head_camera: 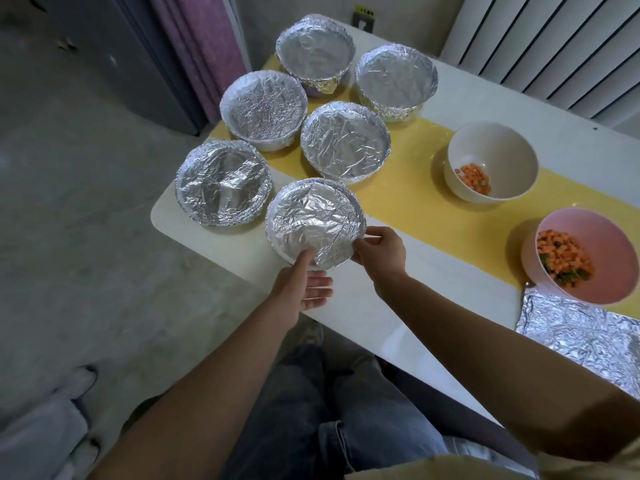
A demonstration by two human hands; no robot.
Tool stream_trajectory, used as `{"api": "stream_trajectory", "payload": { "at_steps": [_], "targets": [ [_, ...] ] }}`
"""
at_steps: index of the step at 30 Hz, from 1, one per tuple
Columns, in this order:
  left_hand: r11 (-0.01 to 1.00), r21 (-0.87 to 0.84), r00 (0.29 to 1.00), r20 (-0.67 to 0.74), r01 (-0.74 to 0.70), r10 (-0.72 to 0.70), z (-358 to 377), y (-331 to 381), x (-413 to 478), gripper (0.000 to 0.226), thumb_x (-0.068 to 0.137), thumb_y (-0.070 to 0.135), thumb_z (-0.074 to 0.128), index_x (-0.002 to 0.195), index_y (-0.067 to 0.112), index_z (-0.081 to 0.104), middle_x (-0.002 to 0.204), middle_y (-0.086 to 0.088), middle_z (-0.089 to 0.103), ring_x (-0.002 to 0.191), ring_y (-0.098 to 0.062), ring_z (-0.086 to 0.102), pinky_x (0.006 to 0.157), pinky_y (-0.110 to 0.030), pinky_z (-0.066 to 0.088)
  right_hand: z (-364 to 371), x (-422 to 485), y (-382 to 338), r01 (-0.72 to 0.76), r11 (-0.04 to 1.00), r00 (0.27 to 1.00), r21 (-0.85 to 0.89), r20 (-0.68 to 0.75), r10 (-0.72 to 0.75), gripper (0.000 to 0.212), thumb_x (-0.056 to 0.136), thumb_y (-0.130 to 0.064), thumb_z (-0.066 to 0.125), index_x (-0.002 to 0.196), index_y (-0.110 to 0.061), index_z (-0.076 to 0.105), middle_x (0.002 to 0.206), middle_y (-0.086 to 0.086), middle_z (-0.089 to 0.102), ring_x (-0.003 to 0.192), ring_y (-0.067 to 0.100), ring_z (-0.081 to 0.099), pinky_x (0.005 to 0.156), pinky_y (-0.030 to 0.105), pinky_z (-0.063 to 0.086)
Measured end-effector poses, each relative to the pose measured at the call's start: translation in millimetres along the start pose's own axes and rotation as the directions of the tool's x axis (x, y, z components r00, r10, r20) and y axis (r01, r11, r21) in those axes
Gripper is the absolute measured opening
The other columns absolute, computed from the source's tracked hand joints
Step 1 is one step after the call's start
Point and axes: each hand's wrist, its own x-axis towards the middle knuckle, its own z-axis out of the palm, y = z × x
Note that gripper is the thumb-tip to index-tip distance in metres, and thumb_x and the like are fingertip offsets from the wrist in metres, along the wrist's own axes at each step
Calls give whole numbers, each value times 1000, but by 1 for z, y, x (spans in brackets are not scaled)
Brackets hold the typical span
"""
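right hand [379, 252] fingertips pinch the edge of the foil cover [311, 220] at the right side of the rim, thumb and forefinger closed on the foil, other fingers curled in behind. left hand [304, 284] thumb lies flat on the foil near the front rim and presses it down. its other fingers are straight, palm up, just below the rim and gripping nothing; can't tell if they touch the bowl.

the foil is crumpled and stretched over the front bowl [279, 250], white rim showing at the lower left where the foil has not been tucked. this bowl sits upright on the table [363, 306] near its front left corner.

just left of it, another covered bowl [223, 187], close but apart. behind it a third covered bowl [346, 140] on the yellow runner [415, 209]. further back three more: one at the left [265, 109], one at the far end [316, 46], one at the right [396, 76]. all foil-topped.

right of the group, well apart, an open white bowl [495, 147] with a few carrot pieces [472, 178] in the bottom. nearer the person, a pink bowl [604, 237] holds more diced carrot with green bits [561, 259]. a flat foil sheet [581, 330] lies just in front of the pink bowl, at the right edge of the table.

both forearms bare, reaching in from below; jeans [329, 393] under the table edge.
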Motion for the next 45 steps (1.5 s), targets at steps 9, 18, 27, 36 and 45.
{"api": "stream_trajectory", "payload": {
  "at_steps": [9,18,27,36,45],
  "targets": [
    [995,97,999,-32,-38,41,-6,-4,-6,46,94,47,51,99,6,69,95,-8,76,89,-25,73,86,-38,54,2,0,2,-37,999,993,-38,114,42,27,85,-14,68,108,-3,59,82,10,69,73,22,69,84,44,58],
    [993,-110,998,51,32,-26,10,0,-4,30,102,27,47,99,4,66,100,-9,72,87,-20,69,79,-32,53,4,1,5,-14,999,993,-36,118,18,27,85,-10,67,110,-5,59,83,9,70,76,22,72,82,41,59],
    [797,554,929,369,-240,23,33,-13,-16,36,95,37,57,122,13,56,118,-5,66,104,-19,66,90,-35,49,-30,3,3,40,998,945,-38,327,-26,25,95,-21,61,112,-3,60,97,11,65,83,20,64,80,35,55],
    [471,736,874,412,-486,258,122,-19,1,26,100,23,41,103,13,65,101,-2,70,92,-23,68,87,-37,52,-175,1,40,-81,975,996,209,53,71,18,99,-21,52,104,-7,60,96,16,68,78,22,69,74,31,55],
    [584,667,863,488,-463,127,232,-18,3,18,99,16,46,104,9,62,98,-8,67,71,-16,60,66,-25,44,-288,9,76,-76,808,961,585,-175,216,22,101,-31,48,98,-11,57,85,16,70,68,23,70,68,34,57]
  ]
}}
